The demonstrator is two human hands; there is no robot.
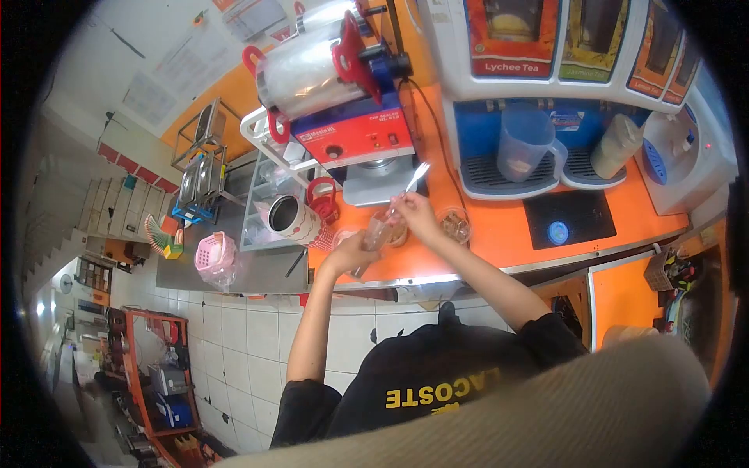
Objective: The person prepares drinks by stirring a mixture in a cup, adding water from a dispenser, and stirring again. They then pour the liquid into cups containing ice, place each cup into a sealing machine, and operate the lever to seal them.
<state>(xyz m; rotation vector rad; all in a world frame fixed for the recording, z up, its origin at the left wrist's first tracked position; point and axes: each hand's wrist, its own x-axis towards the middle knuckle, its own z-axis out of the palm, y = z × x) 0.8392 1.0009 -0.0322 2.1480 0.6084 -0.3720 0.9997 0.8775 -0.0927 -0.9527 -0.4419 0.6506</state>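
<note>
Your right hand [415, 217] is nearly closed, thumb and fingers pinching a pale fork [419, 178] whose tines point up and away from you. Your left hand [356, 254], just beside it, is curled around a clear plastic item [378, 232]; whether that is a bag or a cup, you cannot tell from here. Both hands are over the front edge of the orange counter [499, 264]. To the right of your right hand stands a clear cup [455, 225] with brown contents, and another tub [398, 234] shows partly behind your hands. To the left of your left hand is a patterned white container [295, 220], with a red object [323, 200] near it. Beyond your hands is the cup sealer [355, 136]; farther right, a translucent pitcher [524, 144] sits under the drink dispenser [577, 90].
</note>
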